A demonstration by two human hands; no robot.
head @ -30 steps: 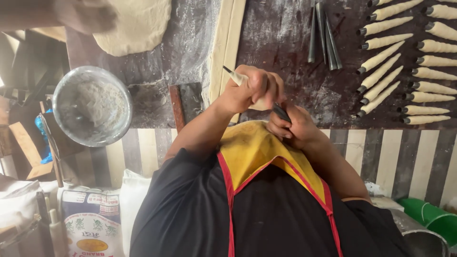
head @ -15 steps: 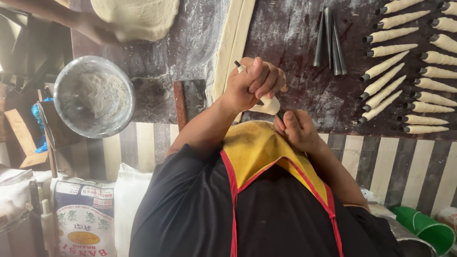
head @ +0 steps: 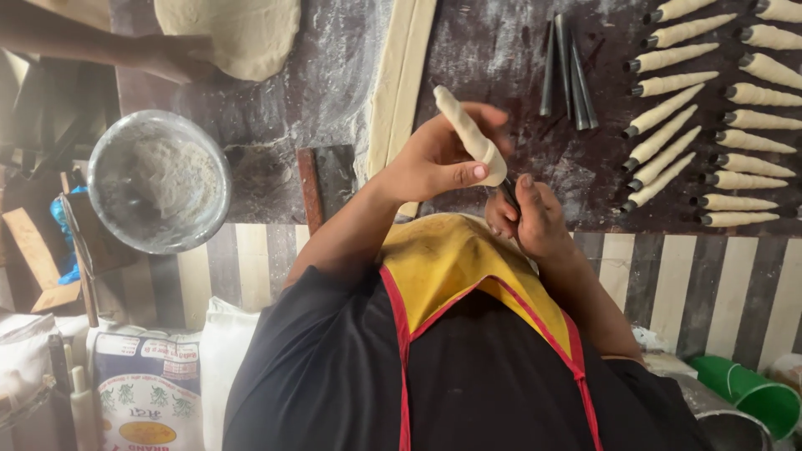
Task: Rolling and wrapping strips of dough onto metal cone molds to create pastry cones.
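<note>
My left hand [head: 439, 163] is shut around a metal cone wrapped in pale dough [head: 469, 138], held tilted above the dark floured worktop [head: 501, 50]. My right hand [head: 528, 219] sits just below it and pinches the dark bare end of the same cone [head: 510, 194]. Both hands are close to my chest, over a yellow apron [head: 455, 259]. Long dough strips [head: 403, 79] lie on the worktop right behind my left hand.
Several finished dough-wrapped cones [head: 710, 117] lie in rows at the right; bare metal cones [head: 566, 71] beside them. A flour bowl [head: 159, 179] stands left. Another person's arm [head: 92, 46] presses a dough round [head: 238, 33]. A flour sack [head: 146, 392] and green cups [head: 756, 397] stand below.
The cone, mostly bare metal a second ago, now shows dough along nearly its whole length. My left hand has turned and raised it; the other person's arm shifted on the dough round.
</note>
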